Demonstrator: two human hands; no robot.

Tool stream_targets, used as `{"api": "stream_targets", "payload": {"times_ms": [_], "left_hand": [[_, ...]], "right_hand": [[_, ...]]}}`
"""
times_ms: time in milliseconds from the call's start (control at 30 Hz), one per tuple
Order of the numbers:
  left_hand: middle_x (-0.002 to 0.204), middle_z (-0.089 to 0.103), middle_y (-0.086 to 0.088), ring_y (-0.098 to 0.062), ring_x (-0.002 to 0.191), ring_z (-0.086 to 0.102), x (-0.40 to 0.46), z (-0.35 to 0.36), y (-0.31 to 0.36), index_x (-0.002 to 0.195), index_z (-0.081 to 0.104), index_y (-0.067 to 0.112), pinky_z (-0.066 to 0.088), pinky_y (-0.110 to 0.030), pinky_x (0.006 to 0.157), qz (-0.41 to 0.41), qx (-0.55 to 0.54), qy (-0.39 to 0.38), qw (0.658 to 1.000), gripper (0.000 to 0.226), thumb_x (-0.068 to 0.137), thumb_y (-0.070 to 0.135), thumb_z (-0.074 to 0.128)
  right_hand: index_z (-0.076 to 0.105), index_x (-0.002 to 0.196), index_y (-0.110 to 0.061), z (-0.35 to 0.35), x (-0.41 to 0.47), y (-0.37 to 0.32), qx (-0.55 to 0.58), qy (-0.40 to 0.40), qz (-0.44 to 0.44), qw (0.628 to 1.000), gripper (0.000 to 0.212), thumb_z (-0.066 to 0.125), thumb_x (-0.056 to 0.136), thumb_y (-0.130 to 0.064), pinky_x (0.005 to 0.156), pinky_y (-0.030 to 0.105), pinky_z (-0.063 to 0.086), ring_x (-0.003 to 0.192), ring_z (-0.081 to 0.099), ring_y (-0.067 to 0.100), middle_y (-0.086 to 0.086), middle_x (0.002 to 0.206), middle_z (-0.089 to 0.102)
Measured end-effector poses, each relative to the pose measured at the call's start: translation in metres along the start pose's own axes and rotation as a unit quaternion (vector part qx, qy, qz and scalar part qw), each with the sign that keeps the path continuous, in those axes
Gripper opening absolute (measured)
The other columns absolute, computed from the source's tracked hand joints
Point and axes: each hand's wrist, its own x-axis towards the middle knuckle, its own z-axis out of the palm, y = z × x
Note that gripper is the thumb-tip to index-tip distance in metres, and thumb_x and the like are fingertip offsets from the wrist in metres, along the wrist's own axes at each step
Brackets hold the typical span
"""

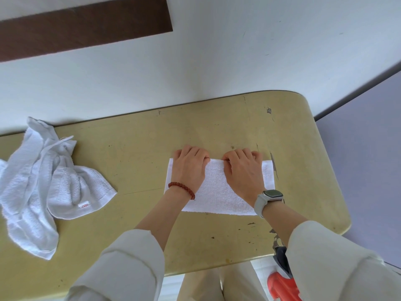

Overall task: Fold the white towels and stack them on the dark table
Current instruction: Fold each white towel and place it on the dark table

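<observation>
Two hands are busy with one small white terry towel (pixel 219 187), which lies flat on the yellowish, scratched table top with rounded corners (pixel 141 153), in front of the person. It is already a neat rectangle. The left hand (pixel 188 168) rests on its left part, and the right hand (pixel 243 170) rests on its right part. Both hands have their fingers curled over the far edge of the towel, with thumbs tucked at that edge, so they seem to be gripping it there (the fingertips are hidden under the knuckles, so how tight the hold is cannot be told).

A red bead bracelet (pixel 182 189) sits on the left wrist, and a pale watch with a dark face (pixel 269 197) on the right wrist. Both arms wear light cream sleeves (pixel 121 263).

Off to the left, well apart from the hands, is a crumpled heap of white towels (pixel 43 185). It looks like more than one towel, and none of them is folded yet.

So the job looks like it is near its start. One towel is partly folded, and probably needs one more fold. The heap is all left to do. No stack of folded towels can be seen anywhere. A dark brown strip (pixel 86 25) shows at the top left, far from the hands (it may be the dark table, but that is not sure).
</observation>
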Motion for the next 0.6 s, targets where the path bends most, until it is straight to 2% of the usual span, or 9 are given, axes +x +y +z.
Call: {"api": "stream_targets", "payload": {"times_ms": [67,167,267,367,467,533,600], "left_hand": [[0.077,0.063,0.003,-0.022,0.084,0.054,0.001,-0.001,0.001,0.074,0.064,0.015,0.025,-0.027,0.080,-0.036,-0.009,-0.025,0.999,0.016,0.085,0.012,0.053],[0.088,0.063,0.006,-0.015,0.096,0.047,0.005,-0.004,0.006,0.084,0.066,0.020,0.016,-0.021,0.081,-0.118,-0.023,-0.054,0.991,0.014,0.088,0.021,0.053],[0.092,0.063,0.010,-0.013,0.101,0.045,0.009,-0.005,0.011,0.088,0.064,0.023,0.018,-0.024,0.084,-0.154,-0.003,-0.071,0.985,0.013,0.088,0.026,0.051],[0.093,0.062,0.004,-0.020,0.099,0.048,0.006,-0.004,0.015,0.088,0.065,0.019,0.023,-0.029,0.087,-0.153,0.010,-0.047,0.987,0.011,0.086,0.020,0.055],[0.090,0.064,0.000,-0.026,0.090,0.058,-0.011,-0.001,0.017,0.083,0.067,0.017,0.029,-0.034,0.086,-0.089,0.043,0.052,0.994,0.016,0.081,0.014,0.051],[0.106,0.063,-0.002,-0.024,0.104,0.056,-0.031,0.002,0.019,0.100,0.065,0.016,0.030,-0.037,0.095,-0.059,0.053,0.037,0.996,0.031,0.084,0.022,0.039],[0.125,0.057,-0.008,-0.026,0.121,0.045,-0.052,0.008,0.018,0.119,0.055,0.010,0.034,-0.046,0.104,-0.061,0.075,-0.016,0.995,0.043,0.087,0.029,0.033]], "right_hand": [[0.057,0.075,-0.017,0.000,0.000,-0.002,0.008,-0.002,0.010,1.000,0.023,0.035,0.082,-0.020,0.074,0.031,0.025,0.065,0.051,0.021,-0.004,0.066,0.056],[0.057,0.075,-0.017,0.001,0.001,-0.005,0.003,0.003,0.020,1.000,0.021,0.037,0.081,-0.017,0.072,0.035,0.034,0.064,0.050,0.022,-0.003,0.066,0.056],[0.060,0.073,-0.014,0.004,0.000,-0.002,-0.024,0.027,-0.011,0.999,0.012,0.054,0.077,-0.005,0.072,0.031,0.031,0.064,0.052,0.022,0.000,0.071,0.057],[0.064,0.079,-0.012,0.005,-0.006,0.008,-0.030,0.035,-0.071,0.996,0.019,0.065,0.068,0.003,0.076,0.032,0.035,0.072,0.056,0.024,0.003,0.081,0.060],[0.064,0.097,-0.012,-0.005,-0.015,0.017,-0.033,0.009,-0.120,0.992,0.023,0.053,0.078,-0.005,0.091,0.041,0.039,0.099,0.056,0.024,0.006,0.103,0.062],[0.061,0.110,-0.010,-0.012,-0.023,0.023,-0.036,-0.031,-0.131,0.990,0.032,0.041,0.086,-0.015,0.101,0.050,0.036,0.117,0.047,0.024,0.009,0.120,0.059],[0.056,0.120,-0.009,-0.018,-0.030,0.030,-0.045,-0.078,-0.131,0.987,0.040,0.033,0.090,-0.022,0.105,0.054,0.028,0.127,0.041,0.026,0.010,0.132,0.052]]}}
